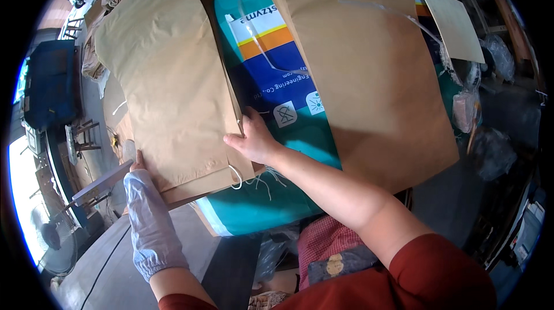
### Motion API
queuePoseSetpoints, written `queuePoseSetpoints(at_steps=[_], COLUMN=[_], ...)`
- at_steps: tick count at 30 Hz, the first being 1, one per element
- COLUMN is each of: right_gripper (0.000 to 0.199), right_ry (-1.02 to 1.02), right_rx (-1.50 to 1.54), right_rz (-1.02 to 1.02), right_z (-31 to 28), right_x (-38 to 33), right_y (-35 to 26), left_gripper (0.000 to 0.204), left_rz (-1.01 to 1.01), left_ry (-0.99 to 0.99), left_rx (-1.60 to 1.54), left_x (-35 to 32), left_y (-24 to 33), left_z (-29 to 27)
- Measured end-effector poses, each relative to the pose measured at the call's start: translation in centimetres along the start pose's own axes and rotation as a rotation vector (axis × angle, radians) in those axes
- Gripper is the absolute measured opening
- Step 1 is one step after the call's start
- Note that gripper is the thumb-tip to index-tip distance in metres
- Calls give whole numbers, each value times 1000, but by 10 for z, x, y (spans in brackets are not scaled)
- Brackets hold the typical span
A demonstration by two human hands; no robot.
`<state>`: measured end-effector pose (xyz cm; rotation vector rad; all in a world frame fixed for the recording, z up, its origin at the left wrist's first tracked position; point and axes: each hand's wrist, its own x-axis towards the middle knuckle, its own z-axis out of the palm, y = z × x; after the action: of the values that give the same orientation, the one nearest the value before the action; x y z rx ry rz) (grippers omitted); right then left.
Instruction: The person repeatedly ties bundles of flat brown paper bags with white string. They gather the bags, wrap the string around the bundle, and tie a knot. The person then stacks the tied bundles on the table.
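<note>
A brown paper bag (167,79) lies on the left, on top of other brown paper whose edges show below it. My right hand (254,139) pinches its right edge, thumb on top and fingers round the side. At its lower left edge is my left hand (138,163), closed on the border, with most of its fingers hidden. White string (235,177) hangs from the lower right corner, near loose threads. To the right rests a stack of brown paper bags (381,90), with neither hand on it. A teal and blue printed sack (265,209) lies beneath both.
A clear plastic strip (257,38) lies across the sack between the bags. On the left stand a dark blue cabinet-like box (52,82) and a fan (55,241). A pale board (453,24) and clear plastic bags (493,151) are on the right. A dark cable (107,266) crosses the floor.
</note>
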<state>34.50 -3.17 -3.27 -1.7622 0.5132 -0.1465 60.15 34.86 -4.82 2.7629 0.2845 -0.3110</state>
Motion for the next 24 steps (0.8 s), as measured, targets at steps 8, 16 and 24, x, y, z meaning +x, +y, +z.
queuePoseSetpoints(at_steps=[8,16,24], right_gripper=[50,39,47], right_ry=[-263,-378,-611], right_rx=[475,4,-182], right_rz=[303,379,593], right_z=[-73,-167,-192], right_x=[-31,-164,-177], right_y=[-6,6,-2], left_gripper=[76,77,67], left_rz=[10,-214,-397], left_ry=[76,-75,-166], left_rx=[168,313,322], left_x=[-77,-316,-381], left_y=[9,-15,-42], left_z=[-10,10,47])
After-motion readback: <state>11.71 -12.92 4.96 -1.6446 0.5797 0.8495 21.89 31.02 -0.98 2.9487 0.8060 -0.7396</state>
